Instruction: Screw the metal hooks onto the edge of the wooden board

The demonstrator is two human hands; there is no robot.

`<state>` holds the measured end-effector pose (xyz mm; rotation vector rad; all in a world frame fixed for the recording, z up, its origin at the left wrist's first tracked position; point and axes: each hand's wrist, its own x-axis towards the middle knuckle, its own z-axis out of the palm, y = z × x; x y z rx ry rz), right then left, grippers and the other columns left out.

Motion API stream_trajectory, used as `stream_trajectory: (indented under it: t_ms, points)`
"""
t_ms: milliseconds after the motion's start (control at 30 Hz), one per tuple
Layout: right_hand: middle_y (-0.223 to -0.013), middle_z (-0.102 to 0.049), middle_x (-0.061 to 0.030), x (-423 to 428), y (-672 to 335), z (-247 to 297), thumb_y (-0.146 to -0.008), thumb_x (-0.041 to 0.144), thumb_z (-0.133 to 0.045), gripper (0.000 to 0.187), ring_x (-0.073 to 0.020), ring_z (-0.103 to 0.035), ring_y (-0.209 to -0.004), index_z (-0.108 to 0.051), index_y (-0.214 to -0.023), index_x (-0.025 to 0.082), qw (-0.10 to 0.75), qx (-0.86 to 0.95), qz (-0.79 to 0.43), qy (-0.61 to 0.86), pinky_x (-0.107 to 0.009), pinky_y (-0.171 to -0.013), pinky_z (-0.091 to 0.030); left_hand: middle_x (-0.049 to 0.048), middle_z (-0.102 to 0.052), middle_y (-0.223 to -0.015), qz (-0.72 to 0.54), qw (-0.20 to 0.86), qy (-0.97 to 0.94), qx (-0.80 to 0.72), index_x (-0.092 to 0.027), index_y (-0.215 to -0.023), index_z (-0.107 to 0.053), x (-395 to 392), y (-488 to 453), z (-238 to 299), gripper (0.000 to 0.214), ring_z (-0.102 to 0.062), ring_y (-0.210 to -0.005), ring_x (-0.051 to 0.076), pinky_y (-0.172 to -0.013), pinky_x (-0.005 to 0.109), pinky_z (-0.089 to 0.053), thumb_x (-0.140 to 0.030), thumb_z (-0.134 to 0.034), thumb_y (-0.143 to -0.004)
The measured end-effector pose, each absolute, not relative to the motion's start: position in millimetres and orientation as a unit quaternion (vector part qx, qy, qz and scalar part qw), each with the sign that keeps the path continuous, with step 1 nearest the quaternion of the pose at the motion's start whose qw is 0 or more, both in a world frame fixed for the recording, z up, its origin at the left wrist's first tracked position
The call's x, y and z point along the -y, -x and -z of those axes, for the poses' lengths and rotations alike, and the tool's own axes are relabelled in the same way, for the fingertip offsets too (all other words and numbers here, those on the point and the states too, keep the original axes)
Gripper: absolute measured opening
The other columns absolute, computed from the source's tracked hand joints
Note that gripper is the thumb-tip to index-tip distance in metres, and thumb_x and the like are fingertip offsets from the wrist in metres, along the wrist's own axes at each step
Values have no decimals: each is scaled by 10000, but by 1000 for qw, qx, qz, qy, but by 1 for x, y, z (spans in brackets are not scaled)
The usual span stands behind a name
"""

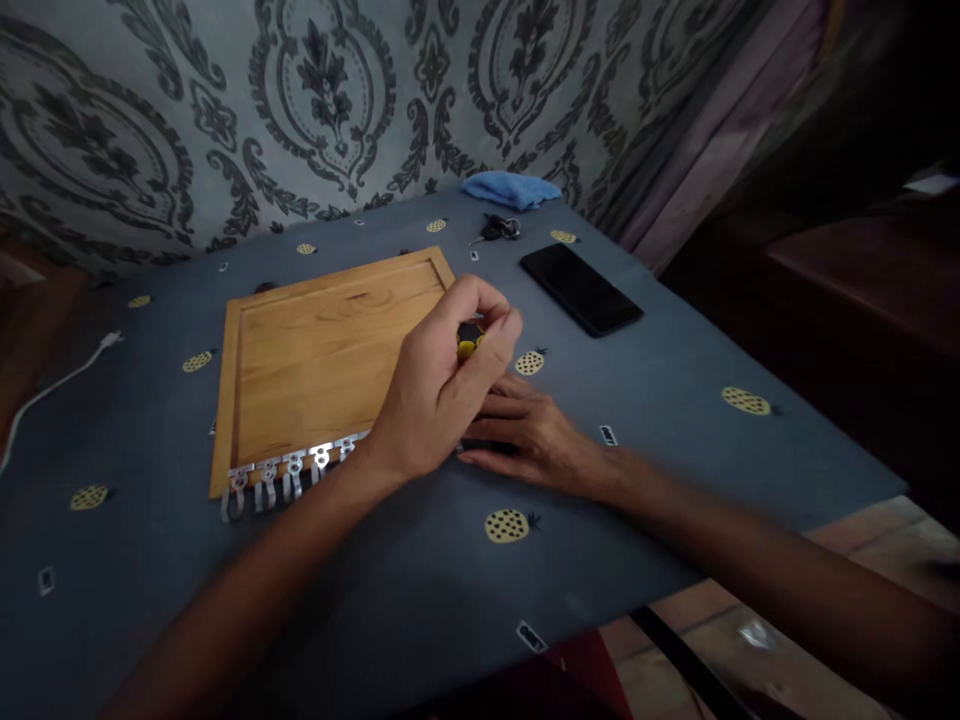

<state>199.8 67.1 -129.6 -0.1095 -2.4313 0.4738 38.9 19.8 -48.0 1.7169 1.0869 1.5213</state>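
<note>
My left hand (450,380) is closed around a screwdriver (471,338) with a black and yellow handle end; its shaft is hidden beneath the fist. Just below it, my right hand (536,440) lies low at the near right corner of a framed wooden board (322,360). The right thumb and fingers are bent together there, and what they grip is hidden. A strip of metal hooks (294,466) runs along the board's near edge, several of them showing. My left wrist covers the strip's right part.
Right of the board lies a black phone (581,288). Keys (501,228) and a blue cloth (511,188) are at the back, near the patterned curtain (322,100). A white cable (64,385) crosses the left side of the blue tablecloth (615,560).
</note>
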Motion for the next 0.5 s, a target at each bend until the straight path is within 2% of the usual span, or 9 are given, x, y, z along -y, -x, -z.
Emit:
stream_trajectory:
  t_ms: [200,500]
  points:
    - [-1138,-763,-99,-67,-200,130,-966,329,-664,189,-240,-674,-1083,-736,-1042,171,312,928,-195,55,-454,-925,-560,-69,-340,-587,-632,323,-590,-385,-236,-863,-513,-21,-30,40,180,-391,-524,113,-534,260,-387,-354,-537,-997]
    - [-1123,-766,-109,-67,-200,129,-960,320,-672,194,-241,-675,-1088,-738,-1040,156,315,927,-196,53,-447,-925,-561,-41,-433,-643,-622,332,-583,-405,-240,-846,-517,-24,-32,49,203,-424,-559,115,-526,256,-386,-387,-557,-981]
